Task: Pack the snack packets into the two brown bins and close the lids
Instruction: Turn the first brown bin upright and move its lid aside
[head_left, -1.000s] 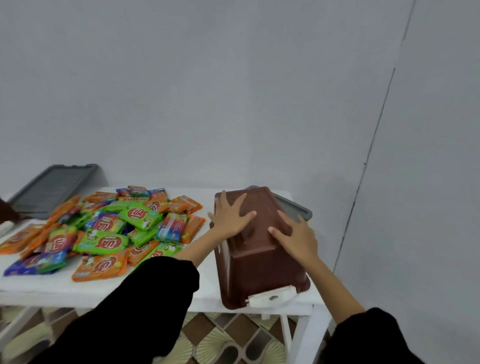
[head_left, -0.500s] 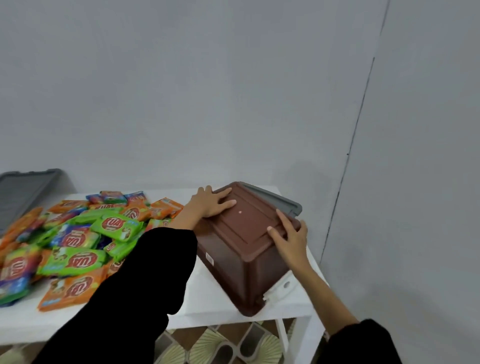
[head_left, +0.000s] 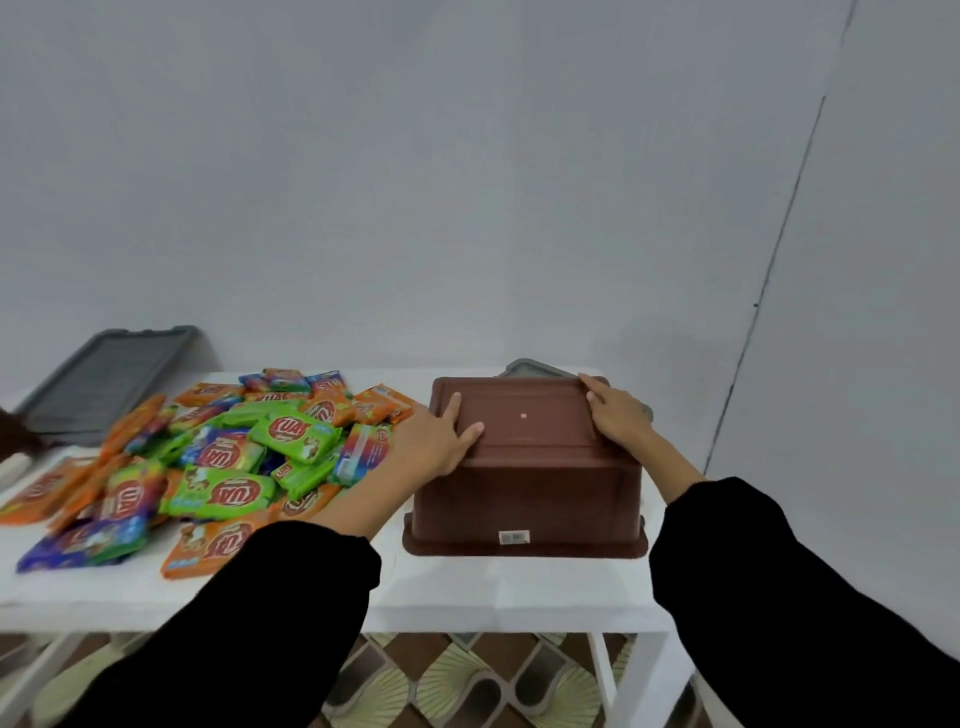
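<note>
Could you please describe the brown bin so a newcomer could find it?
On the white table, look right of the snack packet heap. The brown bin stands before a flat grey lid, bottom up, a white label near its rim.

The bin (head_left: 524, 488) stands upside down on the white counter (head_left: 509, 587), with the left hand (head_left: 434, 439) resting on the left edge of its upturned base and the right hand (head_left: 621, 418) on the right edge, a grey lid (head_left: 530, 368) just behind it, packets (head_left: 223, 457) heaped at its left, and a second lid (head_left: 104, 382) beyond them.

Loose black long sleeves (head_left: 270, 613), bare forearms (head_left: 363, 499)
</note>
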